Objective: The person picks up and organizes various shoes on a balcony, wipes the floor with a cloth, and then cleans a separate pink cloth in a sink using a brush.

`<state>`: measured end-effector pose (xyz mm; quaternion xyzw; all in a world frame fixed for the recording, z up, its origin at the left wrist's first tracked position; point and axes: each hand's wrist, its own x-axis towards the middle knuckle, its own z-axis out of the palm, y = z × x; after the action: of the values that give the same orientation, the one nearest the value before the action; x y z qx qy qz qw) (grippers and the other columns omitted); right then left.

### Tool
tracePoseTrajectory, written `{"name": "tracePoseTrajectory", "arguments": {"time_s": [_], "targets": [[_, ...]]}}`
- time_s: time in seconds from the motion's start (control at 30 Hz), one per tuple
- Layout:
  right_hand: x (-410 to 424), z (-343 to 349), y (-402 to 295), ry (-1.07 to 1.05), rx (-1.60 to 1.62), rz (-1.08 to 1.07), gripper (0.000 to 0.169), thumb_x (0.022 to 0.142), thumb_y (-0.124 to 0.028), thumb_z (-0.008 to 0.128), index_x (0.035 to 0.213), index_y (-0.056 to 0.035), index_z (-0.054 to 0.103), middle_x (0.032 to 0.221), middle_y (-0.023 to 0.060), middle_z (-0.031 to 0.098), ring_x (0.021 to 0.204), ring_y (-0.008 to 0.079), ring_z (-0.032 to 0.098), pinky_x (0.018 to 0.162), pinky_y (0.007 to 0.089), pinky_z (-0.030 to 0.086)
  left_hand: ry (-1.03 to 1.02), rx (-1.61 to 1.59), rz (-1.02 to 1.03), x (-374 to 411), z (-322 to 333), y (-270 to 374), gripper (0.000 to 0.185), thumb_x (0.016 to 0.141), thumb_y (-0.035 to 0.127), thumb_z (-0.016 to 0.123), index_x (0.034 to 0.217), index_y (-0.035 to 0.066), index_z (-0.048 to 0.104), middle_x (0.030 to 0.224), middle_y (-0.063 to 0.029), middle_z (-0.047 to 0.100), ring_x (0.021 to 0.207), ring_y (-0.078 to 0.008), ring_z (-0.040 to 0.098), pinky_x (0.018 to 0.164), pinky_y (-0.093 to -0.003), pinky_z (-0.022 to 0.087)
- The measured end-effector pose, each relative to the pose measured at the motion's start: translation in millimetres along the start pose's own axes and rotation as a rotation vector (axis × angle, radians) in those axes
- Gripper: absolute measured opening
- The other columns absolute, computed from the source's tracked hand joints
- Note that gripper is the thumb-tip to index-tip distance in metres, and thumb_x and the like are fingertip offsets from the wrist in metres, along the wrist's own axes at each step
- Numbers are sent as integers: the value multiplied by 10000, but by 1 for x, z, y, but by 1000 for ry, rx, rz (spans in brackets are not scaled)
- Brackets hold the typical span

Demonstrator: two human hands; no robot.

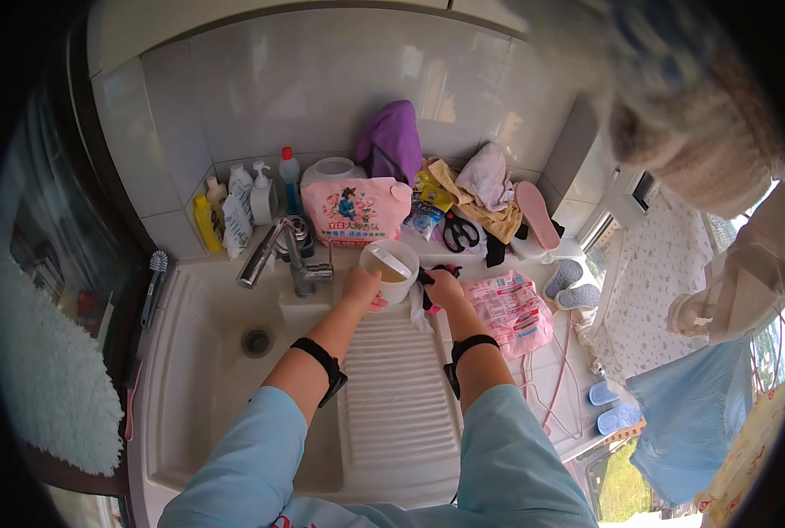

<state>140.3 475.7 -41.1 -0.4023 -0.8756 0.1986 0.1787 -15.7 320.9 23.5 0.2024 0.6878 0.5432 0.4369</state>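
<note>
My left hand [364,288] grips the near left rim of a round white plastic tub [399,290]. A white bar-shaped piece [391,262] lies across the mouth of the tub, over something yellowish inside. Just right of the tub, my right hand [444,290] is closed around a black object [425,277] with red-pink parts near it. Most of that object is hidden by the fingers, so its kind is unclear. Below the tub runs the ribbed washboard [399,396] of a white laundry sink [201,369]. A pink detergent bag [356,211] stands behind the tub.
A chrome faucet [296,257] rises left of the tub. Bottles, including a yellow one [207,224], line the back ledge. Black-handled scissors [460,233], cloths [488,177] and a pink insole [536,214] lie at back right. A pink package [511,313] rests beside my right forearm.
</note>
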Motion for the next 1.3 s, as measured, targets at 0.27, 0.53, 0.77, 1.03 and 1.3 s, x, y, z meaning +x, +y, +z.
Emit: {"name": "tracePoseTrajectory", "arguments": {"time_s": [0.27,0.53,0.77,1.03,1.3], "targets": [[-1,-38,-30,-579,124,68,309,717,-124,550,988,-105,697,784,132,664,711,229,621,674,345,509,-192,29,-38,-55,-73,-4,330,809,139,441,1082,-44,472,797,-189,596,618,-289,661,528,-384,570],[27,-7,-46,-66,39,167,509,812,-349,485,1254,-96,505,1251,188,492,1169,382,455,993,438,360,-124,-24,-195,-122,-190,-31,368,833,144,456,1168,-9,442,837,-179,602,649,-291,662,581,-400,582],[35,93,-95,-481,-436,-170,556,912,-388,357,1378,-86,329,1457,177,266,1325,446,231,1074,524,218,-9,-60,-136,-148,-205,-24,367,873,279,526,1102,-7,500,796,-153,604,643,-271,663,570,-363,576],[-37,84,-166,-409,-401,-631,432,916,-297,382,1338,-225,438,1441,37,338,1320,325,307,1079,426,286,28,-45,-150,-141,-213,-31,342,839,193,480,1093,-36,490,804,-167,599,669,-283,661,587,-376,573],[-33,10,-57,-306,-429,-342,404,815,-118,522,1194,-243,585,1244,42,533,1161,301,478,936,386,439,-157,-104,-67,-96,-146,-2,339,821,163,456,1088,-46,475,843,-181,593,715,-289,663,619,-384,574]]}}
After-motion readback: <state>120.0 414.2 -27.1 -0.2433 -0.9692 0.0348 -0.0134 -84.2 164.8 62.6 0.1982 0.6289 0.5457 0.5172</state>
